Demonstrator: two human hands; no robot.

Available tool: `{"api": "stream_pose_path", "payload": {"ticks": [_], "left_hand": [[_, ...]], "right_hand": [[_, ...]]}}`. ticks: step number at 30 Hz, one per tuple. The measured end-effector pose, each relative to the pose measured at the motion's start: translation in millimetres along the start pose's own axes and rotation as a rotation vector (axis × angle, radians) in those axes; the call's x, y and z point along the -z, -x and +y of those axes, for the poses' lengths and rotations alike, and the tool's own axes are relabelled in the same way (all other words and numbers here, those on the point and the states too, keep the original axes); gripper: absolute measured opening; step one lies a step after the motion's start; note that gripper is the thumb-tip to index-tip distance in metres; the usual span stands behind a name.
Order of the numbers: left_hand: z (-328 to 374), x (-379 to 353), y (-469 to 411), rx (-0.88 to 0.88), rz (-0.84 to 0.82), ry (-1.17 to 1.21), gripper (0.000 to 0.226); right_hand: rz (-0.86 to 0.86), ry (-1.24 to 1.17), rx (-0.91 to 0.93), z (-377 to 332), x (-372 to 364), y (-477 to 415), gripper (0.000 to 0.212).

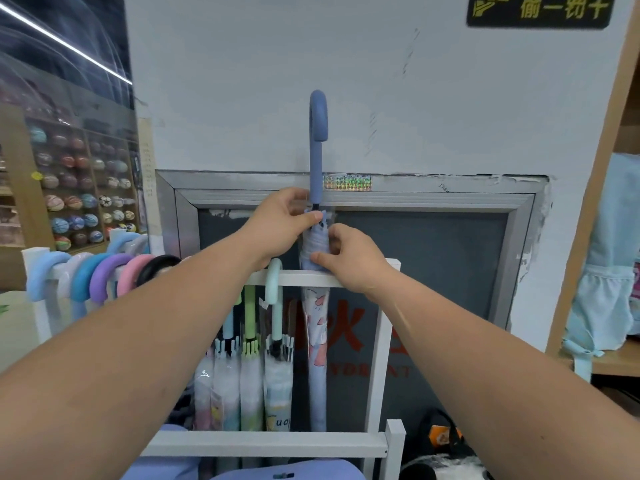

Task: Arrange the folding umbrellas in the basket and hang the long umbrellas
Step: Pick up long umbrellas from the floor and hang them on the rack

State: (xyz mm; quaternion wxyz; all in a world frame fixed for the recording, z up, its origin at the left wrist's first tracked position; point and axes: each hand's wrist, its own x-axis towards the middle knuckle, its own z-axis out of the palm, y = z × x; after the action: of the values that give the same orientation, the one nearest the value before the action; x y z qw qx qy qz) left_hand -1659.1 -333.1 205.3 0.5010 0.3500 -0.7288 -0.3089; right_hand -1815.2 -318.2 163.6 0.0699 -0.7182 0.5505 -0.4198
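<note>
The long blue umbrella (318, 358) stands upright at the centre of the frame. Its hooked handle (318, 133) rises well above the white rack's top rail (294, 278), and its closed printed canopy runs down behind that rail to the lower rail (263, 443). The left hand (284, 220) grips the top of the canopy just under the handle, thumb across the front. The right hand (349, 261) pinches the folded cloth just below it, right above the top rail.

To the left of the held umbrella, a mint hook (274, 282) sits over the rail, with other hanging umbrellas (249, 375) packed close beside it. To its right, an open gap runs to the rack's right post (381, 341). Only the dark metal-framed panel (433, 271) shows through that gap.

At middle left a second rail carries a tight row of coloured hooks (104, 278). A white wall (242, 81) fills the upper centre, and a black sign (538, 10) with yellow characters hangs at upper right. Shelves of balls (76, 202) recede at the left. A wooden shelf edge (588, 220) and a pale blue bag (609, 254) close the right side. A dark bag (440, 441) lies at lower right.
</note>
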Motion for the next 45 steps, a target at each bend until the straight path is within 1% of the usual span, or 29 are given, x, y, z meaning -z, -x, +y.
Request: {"api": "stream_pose_path", "payload": {"ticks": [3, 5, 7, 9, 10, 11, 12, 13, 16, 18, 21, 23, 26, 27, 29, 31, 32, 37, 39, 41, 43, 45], "left_hand": [[-6, -3, 1, -0.003, 0.014, 0.009, 0.023], [-10, -3, 0, 0.002, 0.024, -0.008, 0.022], [-13, -3, 1, 0.010, 0.001, -0.038, 0.025], [-18, -1, 3, 0.030, -0.051, -0.088, 0.026], [-21, -1, 5, 0.045, -0.083, -0.111, 0.026], [-23, -1, 6, 0.058, -0.113, -0.139, 0.024], [-25, -1, 8, 0.066, -0.138, -0.172, 0.023], [-27, 0, 8, 0.071, -0.150, -0.199, 0.022], [-26, 2, 9, 0.079, -0.179, -0.227, 0.020], [-27, 4, 9, 0.074, -0.209, -0.283, 0.020], [-25, 5, 11, 0.073, -0.243, -0.405, 0.022], [-23, 4, 12, 0.076, -0.249, -0.428, 0.023], [-22, 4, 14, 0.081, -0.257, -0.449, 0.023], [-22, 5, 14, 0.087, -0.265, -0.439, 0.023], [-19, 8, 15, 0.134, -0.296, -0.344, 0.026], [-15, 13, 16, 0.189, -0.298, -0.225, 0.043], [-15, 16, 16, 0.196, -0.276, -0.183, 0.047], [-10, 25, 19, 0.170, -0.069, 0.073, 0.039], [-7, 26, 21, 0.120, -0.073, 0.086, 0.038], [-8, 26, 23, 0.066, -0.073, 0.070, 0.031], [-11, 26, 26, 0.059, -0.085, 0.018, 0.030], [-13, 27, 31, 0.070, -0.118, -0.075, 0.029]], "right_hand": [[-0.091, 0.032, -0.002, -3, 10, 0, 0.011], [-0.118, -0.029, -0.038, -8, 24, -2, 0.004], [-0.003, -0.164, -0.075, -19, 40, -6, 0.014], [0.162, -0.283, -0.045, -34, 56, -11, 0.015], [0.214, -0.337, -0.020, -41, 63, -14, 0.016], [0.224, -0.384, 0.002, -49, 70, -15, 0.023], [0.192, -0.420, 0.017, -55, 74, -15, 0.032], [0.138, -0.439, 0.031, -58, 79, -15, 0.035], [-0.044, -0.437, 0.042, -60, 83, -13, 0.031], [-0.113, -0.439, 0.021, -56, 83, -15, 0.039], [-0.171, -0.453, -0.024, -48, 80, -18, 0.052], [-0.183, -0.489, -0.036, -44, 77, -21, 0.053], [-0.151, -0.487, -0.030, -44, 76, -24, 0.049], [-0.134, -0.473, -0.023, -43, 75, -25, 0.049], [-0.106, -0.465, -0.005, -41, 73, -27, 0.050], [-0.092, -0.476, -0.001, -38, 70, -27, 0.054], [-0.094, -0.479, -0.005, -37, 68, -26, 0.057], [-0.169, -0.427, -0.019, -27, 54, -21, 0.050], [-0.222, -0.386, -0.018, -29, 45, -16, 0.049], [-0.267, -0.365, -0.019, -33, 35, -12, 0.043], [-0.288, -0.359, -0.017, -34, 29, -8, 0.034], [-0.303, -0.348, -0.026, -29, 25, -5, 0.031]]}}
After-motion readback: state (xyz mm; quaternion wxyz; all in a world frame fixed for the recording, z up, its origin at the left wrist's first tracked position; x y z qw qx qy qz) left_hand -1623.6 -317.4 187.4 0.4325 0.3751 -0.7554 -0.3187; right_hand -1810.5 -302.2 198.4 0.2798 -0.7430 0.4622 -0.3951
